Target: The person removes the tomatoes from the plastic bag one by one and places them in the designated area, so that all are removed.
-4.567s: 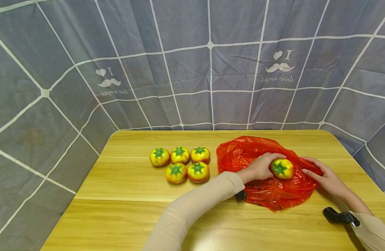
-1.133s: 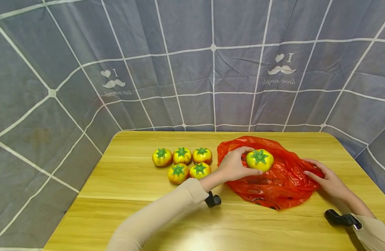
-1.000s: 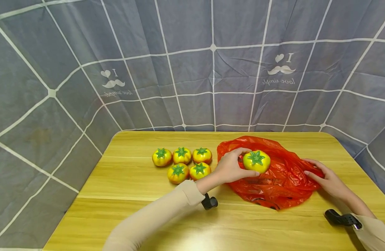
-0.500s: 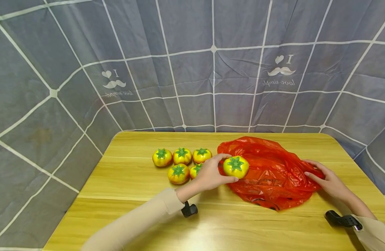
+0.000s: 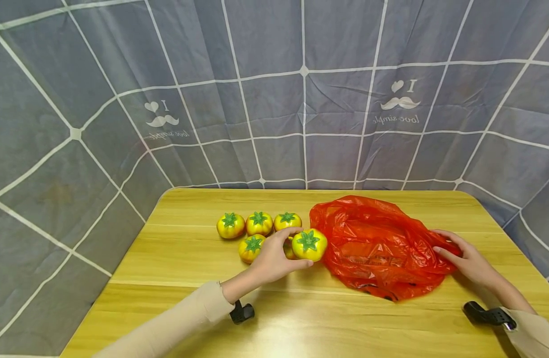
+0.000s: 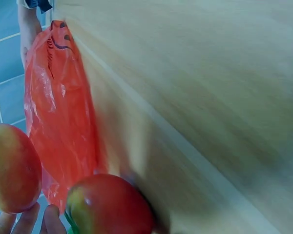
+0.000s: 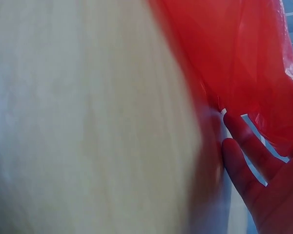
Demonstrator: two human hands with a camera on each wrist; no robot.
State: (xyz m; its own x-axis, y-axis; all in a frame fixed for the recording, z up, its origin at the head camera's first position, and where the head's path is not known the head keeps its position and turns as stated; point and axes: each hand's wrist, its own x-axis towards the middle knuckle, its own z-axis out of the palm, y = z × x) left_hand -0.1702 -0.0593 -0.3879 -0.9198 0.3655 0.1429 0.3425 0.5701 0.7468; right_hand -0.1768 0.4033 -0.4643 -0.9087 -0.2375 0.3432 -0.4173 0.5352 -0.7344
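My left hand (image 5: pixel 271 257) holds a yellow-red tomato (image 5: pixel 309 245) with a green star-shaped top, thumb on the near side and fingers behind. It is raised over the table just left of a crumpled red plastic bag (image 5: pixel 377 243). Under and behind that hand, another tomato (image 6: pixel 110 204) sits on the table, mostly hidden in the head view. My right hand (image 5: pixel 469 261) is at the bag's right end, holding its edge between thumb and fingers. In the right wrist view, two fingers (image 7: pixel 244 170) extend beneath the red plastic.
Three tomatoes stand in a back row, including a left one (image 5: pixel 230 226) and a middle one (image 5: pixel 259 223). One more tomato (image 5: pixel 251 248) is in front, beside my left hand. The wooden table (image 5: pixel 328 323) ends at a grey checked curtain (image 5: pixel 274 109).
My left hand has carried the tomato leftward from over the bag to beside the tomatoes on the table, covering part of the front row. My right hand has stayed at the bag.
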